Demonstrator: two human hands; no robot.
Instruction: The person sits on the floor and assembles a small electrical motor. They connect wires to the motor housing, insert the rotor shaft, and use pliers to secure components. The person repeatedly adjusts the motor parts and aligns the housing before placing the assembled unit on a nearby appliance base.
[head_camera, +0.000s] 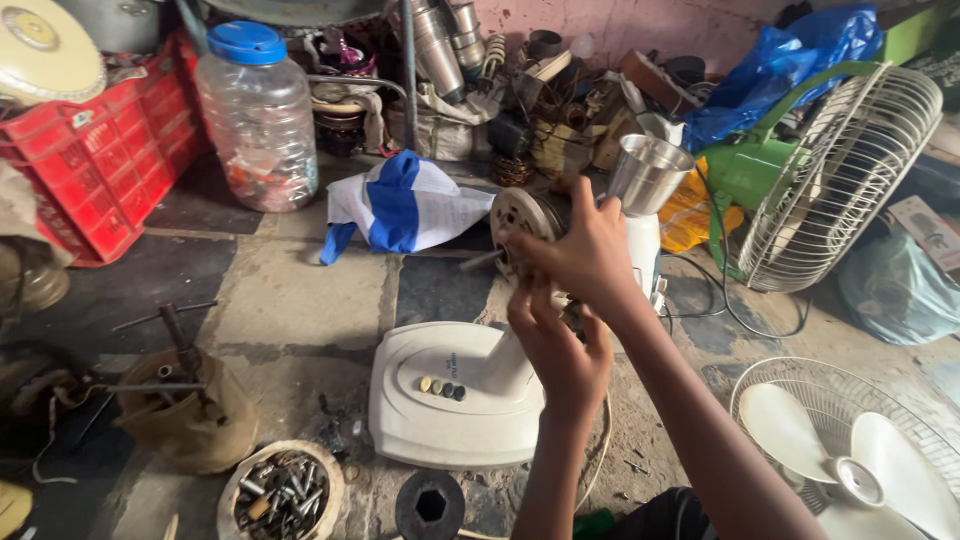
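Bowl (282, 492) of bolts (full), both hands on fan motor (530, 215)

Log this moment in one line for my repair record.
right hand: grips fan motor | left hand: at motor's underside | below: white fan base on floor | near: bowl of bolts

Bare metal motor (527, 215), glossy white plastic base (450, 395)
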